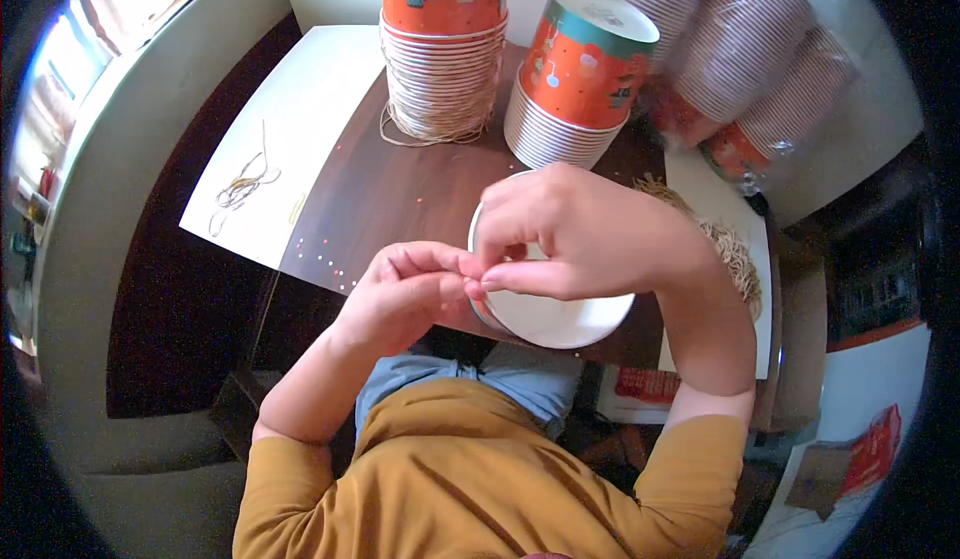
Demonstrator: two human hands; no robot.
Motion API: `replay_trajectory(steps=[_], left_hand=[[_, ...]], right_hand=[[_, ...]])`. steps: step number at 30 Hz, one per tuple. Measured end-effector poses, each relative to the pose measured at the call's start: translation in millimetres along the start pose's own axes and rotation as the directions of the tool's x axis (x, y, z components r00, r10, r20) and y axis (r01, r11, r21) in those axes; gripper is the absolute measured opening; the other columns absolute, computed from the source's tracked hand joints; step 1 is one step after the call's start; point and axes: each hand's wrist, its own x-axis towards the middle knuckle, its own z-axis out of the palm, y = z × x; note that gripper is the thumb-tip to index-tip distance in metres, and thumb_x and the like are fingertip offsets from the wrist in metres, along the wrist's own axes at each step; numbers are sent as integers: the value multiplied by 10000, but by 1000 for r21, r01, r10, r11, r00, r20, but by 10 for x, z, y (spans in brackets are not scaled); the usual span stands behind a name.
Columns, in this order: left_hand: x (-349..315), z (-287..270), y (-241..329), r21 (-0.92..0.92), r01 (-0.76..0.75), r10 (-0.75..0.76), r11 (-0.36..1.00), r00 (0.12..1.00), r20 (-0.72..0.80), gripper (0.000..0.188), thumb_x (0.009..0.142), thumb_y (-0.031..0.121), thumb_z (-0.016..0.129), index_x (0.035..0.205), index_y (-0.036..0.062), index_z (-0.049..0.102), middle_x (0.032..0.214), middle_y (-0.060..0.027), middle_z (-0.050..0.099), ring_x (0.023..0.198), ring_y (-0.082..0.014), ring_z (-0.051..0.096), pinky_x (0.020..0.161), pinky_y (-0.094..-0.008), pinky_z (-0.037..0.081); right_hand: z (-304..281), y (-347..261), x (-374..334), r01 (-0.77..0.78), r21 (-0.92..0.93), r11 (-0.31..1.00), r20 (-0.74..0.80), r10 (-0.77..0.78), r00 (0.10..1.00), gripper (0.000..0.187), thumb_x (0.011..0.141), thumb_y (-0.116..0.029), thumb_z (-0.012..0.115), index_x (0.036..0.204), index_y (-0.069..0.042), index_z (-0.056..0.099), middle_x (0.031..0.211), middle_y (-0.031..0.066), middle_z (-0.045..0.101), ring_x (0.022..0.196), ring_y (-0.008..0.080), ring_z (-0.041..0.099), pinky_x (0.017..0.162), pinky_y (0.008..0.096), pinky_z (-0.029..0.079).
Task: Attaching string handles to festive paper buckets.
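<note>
A white-lined paper bucket [565, 324] sits at the table's near edge, its open mouth facing up toward me. My left hand [405, 294] is at the left side of its rim, thumb and fingers pinched together. Over the bucket's mouth, my right hand [570, 234] bends at the wrist, and its thumb and fingertips meet those of the left. Whatever lies between the fingertips is too small to make out. The right hand hides much of the bucket's far rim.
Behind stand two stacks of orange buckets, the left stack [445, 69] with cord round its base, the right stack [585, 74] topped upside down. Plastic-wrapped stacks [745, 44] lean at the back right. Beige cords [735, 259] lie at right; loose strings [245, 189] lie at left.
</note>
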Motion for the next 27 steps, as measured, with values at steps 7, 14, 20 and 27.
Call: replay_trajectory(steps=[7, 14, 20, 27], left_hand=[[-126, 122, 22, 487, -50, 109, 872, 990, -94, 133, 888, 55, 635, 981, -39, 621, 898, -69, 670, 806, -110, 643, 740, -238, 541], [-171, -35, 89, 381, -82, 125, 921, 988, -92, 95, 872, 23, 642, 938, -28, 596, 897, -62, 653, 840, -105, 631, 751, -245, 544], [-57, -62, 66, 419, -70, 106, 905, 992, -62, 103, 835, -43, 655, 915, -16, 596, 929, -69, 651, 844, -104, 628, 766, -236, 531], [208, -71, -148, 320, -118, 166, 940, 978, -126, 94, 856, 26, 658, 931, 8, 603, 860, -39, 665, 776, -82, 617, 684, -209, 492]], right_hand=[[192, 166, 182, -37, -122, 992, -217, 10, 976, 89, 730, -85, 680, 774, -18, 639, 816, 114, 585, 779, 261, 576, 697, 356, 461], [412, -105, -297, -127, -222, 967, -494, 1, 870, 173, 712, -69, 715, 871, -64, 649, 918, 84, 597, 841, 248, 568, 782, 364, 424], [747, 90, -252, -190, -112, 975, -444, 121, 888, 165, 710, -85, 725, 859, -70, 658, 904, 46, 600, 845, 242, 573, 764, 354, 418], [658, -26, -319, -357, -610, 707, -590, -105, 801, 83, 721, -136, 640, 753, -84, 584, 807, 50, 521, 781, 238, 514, 702, 393, 382]])
